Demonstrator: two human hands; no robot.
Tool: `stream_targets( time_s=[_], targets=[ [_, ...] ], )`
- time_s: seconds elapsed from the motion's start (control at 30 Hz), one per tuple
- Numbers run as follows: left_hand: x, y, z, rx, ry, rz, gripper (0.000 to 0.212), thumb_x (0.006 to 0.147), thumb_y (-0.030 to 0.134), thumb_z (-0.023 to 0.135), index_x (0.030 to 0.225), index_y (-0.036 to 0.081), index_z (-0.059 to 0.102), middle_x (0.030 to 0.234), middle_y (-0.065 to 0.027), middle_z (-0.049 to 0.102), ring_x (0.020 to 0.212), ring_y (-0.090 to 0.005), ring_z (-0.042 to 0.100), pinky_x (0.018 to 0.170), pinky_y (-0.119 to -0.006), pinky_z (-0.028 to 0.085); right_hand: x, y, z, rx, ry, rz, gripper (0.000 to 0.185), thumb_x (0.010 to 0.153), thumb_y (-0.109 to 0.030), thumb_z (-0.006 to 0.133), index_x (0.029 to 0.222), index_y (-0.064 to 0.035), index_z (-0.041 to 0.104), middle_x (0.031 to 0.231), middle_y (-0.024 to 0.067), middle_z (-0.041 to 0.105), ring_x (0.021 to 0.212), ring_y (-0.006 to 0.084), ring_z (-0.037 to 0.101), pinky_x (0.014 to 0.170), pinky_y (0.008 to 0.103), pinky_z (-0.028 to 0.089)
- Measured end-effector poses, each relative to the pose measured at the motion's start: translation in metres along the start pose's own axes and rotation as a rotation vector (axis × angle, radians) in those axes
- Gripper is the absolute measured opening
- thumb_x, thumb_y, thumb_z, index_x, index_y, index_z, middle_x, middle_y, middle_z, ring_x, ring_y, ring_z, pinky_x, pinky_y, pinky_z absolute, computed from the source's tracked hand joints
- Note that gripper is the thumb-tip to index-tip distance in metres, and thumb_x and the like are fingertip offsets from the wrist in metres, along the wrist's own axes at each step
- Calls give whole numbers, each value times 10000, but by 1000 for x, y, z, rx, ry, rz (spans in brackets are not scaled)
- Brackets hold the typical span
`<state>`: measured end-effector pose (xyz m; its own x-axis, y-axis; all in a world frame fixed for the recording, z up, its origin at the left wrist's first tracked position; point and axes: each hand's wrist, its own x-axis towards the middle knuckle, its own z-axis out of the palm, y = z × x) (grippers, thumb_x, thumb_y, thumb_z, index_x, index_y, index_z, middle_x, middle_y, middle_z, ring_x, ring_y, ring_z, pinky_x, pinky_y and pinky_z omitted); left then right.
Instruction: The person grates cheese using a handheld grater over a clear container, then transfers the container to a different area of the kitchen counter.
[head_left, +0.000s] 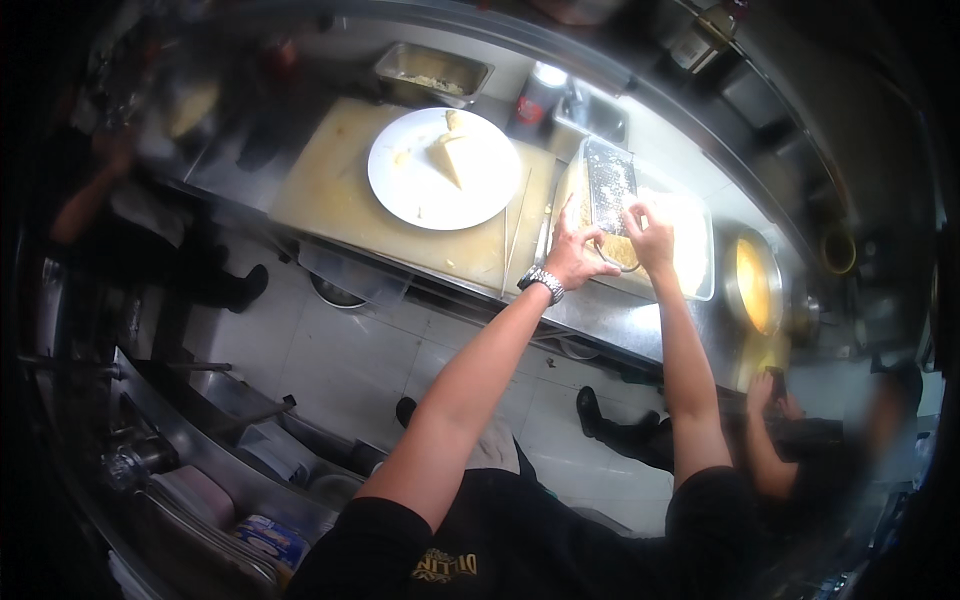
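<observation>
A flat metal grater (611, 187) slants inside a clear plastic container (709, 255) with pale grated food, seemingly cheese. Thumb and fingers of my left hand (576, 256), with a metal watch on its wrist, close around the grater's wire handle. At the grater's right edge, my right hand (652, 236) has thumb and forefinger bent together; whether anything is between them is hidden. Left of the container, a pale wedge (448, 161), seemingly cheese, lies on a white plate (401, 195) on a yellowed cutting board (322, 176).
Behind the board stand a metal pan (431, 71) with shreds and a dark can or bottle (534, 97). Two thin sticks (512, 232) lie on the board. A round metal bowl (754, 281) with orange contents is at right. Other people are at both sides; one holds a dark object (777, 381).
</observation>
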<state>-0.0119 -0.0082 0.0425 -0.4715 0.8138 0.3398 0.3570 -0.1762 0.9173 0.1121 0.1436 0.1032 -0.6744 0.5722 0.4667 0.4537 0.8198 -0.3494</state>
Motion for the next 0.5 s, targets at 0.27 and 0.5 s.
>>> stream_targets(
  time_s=[0.27,0.5],
  targets=[
    [1,-2,1,5,18,44,561,568,390,992,890,117,622,1638,-266,128,1524,-488,149,1267,-506,185,-11,9,-14,74,22,78,331,859,-232,785,1127,-48,721,984,169,729,923,349,698,824,418,528],
    [0,-1,-1,-9,-6,-16,559,568,377,994,902,122,625,1634,-284,116,1512,-505,160,1263,-506,188,-16,3,-19,25,-78,-41,266,863,-152,785,1099,-34,763,1156,152,736,1013,315,707,900,401,538]
  ],
)
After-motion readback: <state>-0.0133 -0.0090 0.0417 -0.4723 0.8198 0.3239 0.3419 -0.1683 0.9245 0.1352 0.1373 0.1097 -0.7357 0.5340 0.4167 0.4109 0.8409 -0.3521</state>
